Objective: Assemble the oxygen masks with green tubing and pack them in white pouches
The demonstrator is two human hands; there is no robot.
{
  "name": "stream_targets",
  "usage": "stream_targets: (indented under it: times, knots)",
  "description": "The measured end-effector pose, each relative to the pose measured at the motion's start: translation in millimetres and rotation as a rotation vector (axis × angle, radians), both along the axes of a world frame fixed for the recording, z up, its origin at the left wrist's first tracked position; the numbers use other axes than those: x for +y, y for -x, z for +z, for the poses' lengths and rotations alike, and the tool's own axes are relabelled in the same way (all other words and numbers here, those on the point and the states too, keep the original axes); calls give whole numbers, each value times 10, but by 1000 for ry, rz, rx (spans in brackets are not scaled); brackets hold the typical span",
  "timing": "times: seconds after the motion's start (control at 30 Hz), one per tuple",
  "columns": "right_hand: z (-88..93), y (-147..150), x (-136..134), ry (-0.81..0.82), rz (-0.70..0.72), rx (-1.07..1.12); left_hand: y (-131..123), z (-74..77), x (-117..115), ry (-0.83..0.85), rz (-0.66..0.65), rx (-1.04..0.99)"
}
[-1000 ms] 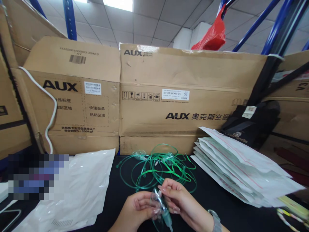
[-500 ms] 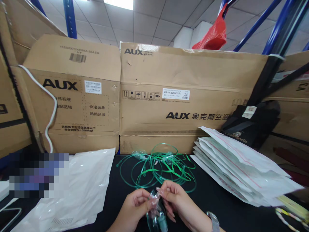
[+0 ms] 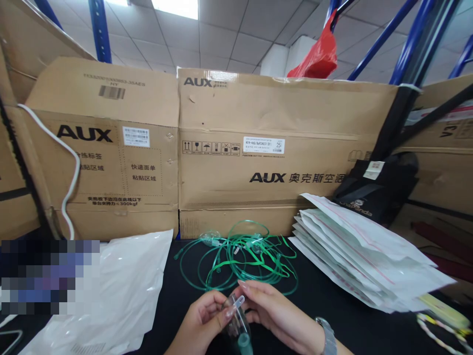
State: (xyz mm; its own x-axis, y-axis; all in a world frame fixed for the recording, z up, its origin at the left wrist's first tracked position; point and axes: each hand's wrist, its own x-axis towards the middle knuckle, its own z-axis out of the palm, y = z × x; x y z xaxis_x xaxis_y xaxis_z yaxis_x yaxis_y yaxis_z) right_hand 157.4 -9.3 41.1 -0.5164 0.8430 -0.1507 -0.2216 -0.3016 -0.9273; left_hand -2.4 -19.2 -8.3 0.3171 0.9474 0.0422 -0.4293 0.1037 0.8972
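Observation:
My left hand [image 3: 207,319] grips a clear plastic oxygen mask [image 3: 242,325] at the bottom middle, its green connector [image 3: 244,342] pointing down toward me. A small translucent strip [image 3: 239,301] stands out by the left thumb and forefinger. Curled round the right side of the mask is my right hand [image 3: 268,308], its thumb and forefinger just above the strip; its other fingertips are partly hidden behind the mask. Beyond both hands lies a tangle of green tubing [image 3: 199,283] with green straps [image 3: 268,268] and a clear mask [image 3: 210,238] on the black table.
White plastic bags [image 3: 125,286] lie at the left, near a blurred-out patch. A stack of white pouches [image 3: 362,251] leans at the right, before a black bag [image 3: 384,187]. Large cardboard boxes [image 3: 221,108] wall off the back. A beaded loop [image 3: 439,333] lies front right.
My right thumb and forefinger have moved off the small strip, and the hand has turned to cup the mask's right side. The view has shifted slightly to the right.

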Motion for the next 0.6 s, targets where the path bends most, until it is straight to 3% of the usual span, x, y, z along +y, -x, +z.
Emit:
stream_targets:
  times: [0.13, 0.43, 0.6]
  knots:
    - [-12, -31, 25, 40, -32, 40, 12, 5, -1, 15, 26, 28]
    - [-168, -75, 62, 138, 154, 184, 25, 40, -25, 107, -68, -177]
    - [-208, -34, 46, 107, 11, 107, 32, 48, -32, 129, -134, -150]
